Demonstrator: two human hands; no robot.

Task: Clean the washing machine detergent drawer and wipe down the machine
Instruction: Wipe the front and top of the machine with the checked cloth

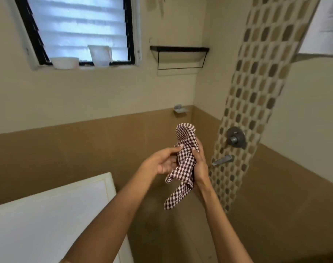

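While beside the white washing machine [47, 215], grips checkered cloth [184, 168] in right hand [201, 166], pinches it with left hand [161, 162].

I see a bare, slender left forearm [112, 211] and right forearm [220, 215]; left hand [164, 161] and right hand [200, 165] bare, nails short.

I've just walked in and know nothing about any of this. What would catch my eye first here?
First, the brown-and-white checked cloth at mid-frame, gripped between the left hand and the right hand. Next, the strip of mosaic tiles running down the right wall, with a metal tap set in it. At lower left lies the white machine top, beneath a louvred window.
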